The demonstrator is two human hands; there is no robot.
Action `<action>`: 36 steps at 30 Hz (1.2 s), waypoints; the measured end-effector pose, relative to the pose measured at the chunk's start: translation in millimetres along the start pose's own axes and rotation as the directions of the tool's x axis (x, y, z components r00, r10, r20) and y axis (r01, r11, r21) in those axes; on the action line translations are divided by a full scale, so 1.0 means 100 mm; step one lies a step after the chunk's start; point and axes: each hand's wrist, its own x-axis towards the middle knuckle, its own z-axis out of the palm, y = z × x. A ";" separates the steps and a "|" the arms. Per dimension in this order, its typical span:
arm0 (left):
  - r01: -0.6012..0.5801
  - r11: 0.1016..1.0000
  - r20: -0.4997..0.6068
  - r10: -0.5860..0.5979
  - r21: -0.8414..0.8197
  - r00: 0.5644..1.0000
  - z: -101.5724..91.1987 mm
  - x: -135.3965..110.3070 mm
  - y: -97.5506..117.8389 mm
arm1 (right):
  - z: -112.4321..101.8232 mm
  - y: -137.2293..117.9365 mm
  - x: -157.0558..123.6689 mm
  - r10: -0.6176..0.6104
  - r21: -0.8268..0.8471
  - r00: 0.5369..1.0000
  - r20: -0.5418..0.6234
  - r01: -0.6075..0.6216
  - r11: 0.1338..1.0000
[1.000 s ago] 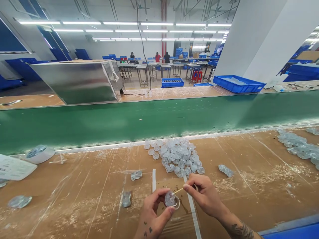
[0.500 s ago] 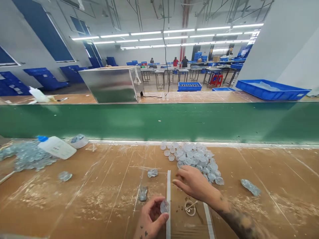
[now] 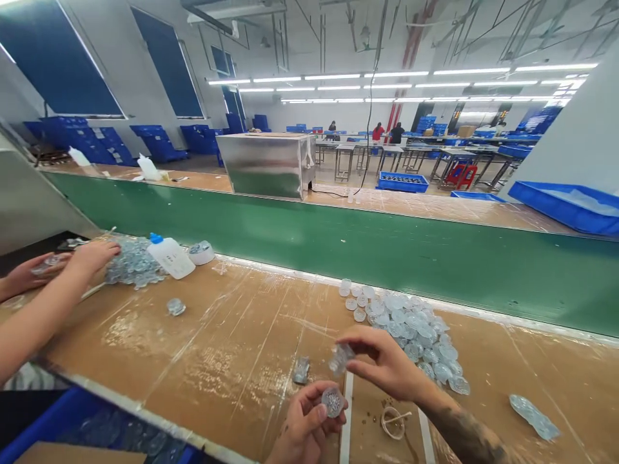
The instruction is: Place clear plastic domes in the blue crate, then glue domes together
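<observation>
Mesh cap [image 3: 333,402] gripped in left hand [image 3: 304,428]; right hand [image 3: 388,362] pinches clear piece [image 3: 341,358] above.

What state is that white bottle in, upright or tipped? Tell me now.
Tipped: the bottle lies on its side, blue cap pointing left.

A heap of mesh caps [image 3: 406,335] lies on a cardboard-topped workbench [image 3: 203,341], to the right of a squeeze bottle [image 3: 170,256] and a pile of moulded pieces [image 3: 135,264]. Behind the bench runs a conveyor belt [image 3: 309,248]; beyond it, a stainless steel box [image 3: 265,165] sits on a far bench [image 3: 411,207], in front of rows of metal tables [image 3: 345,154].
</observation>
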 end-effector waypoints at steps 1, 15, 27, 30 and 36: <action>0.029 0.999 0.024 -0.028 -0.029 0.999 0.04 0.02 -0.01 | -0.05 -0.07 -0.14 -0.032 0.131 0.996 -0.082 0.043 0.990; 0.341 0.909 0.491 -0.191 -0.237 0.850 0.68 0.28 -0.30 | -0.01 -0.56 -0.71 -0.186 -0.219 0.935 -0.301 0.122 0.968; 0.437 0.849 0.101 -0.427 -0.297 0.898 0.91 0.31 -0.35 | -0.11 -0.58 -0.89 -0.042 -0.413 0.970 -0.240 -0.063 0.908; 0.302 0.930 0.026 -0.304 -0.209 0.952 0.95 0.30 -0.34 | -0.10 -0.61 -0.90 -0.074 -0.430 0.971 -0.226 -0.031 0.902; -0.168 0.881 0.339 0.010 0.441 0.941 0.86 0.15 -0.22 | -0.23 -0.70 -1.00 -0.238 -0.374 0.915 -0.325 0.107 0.921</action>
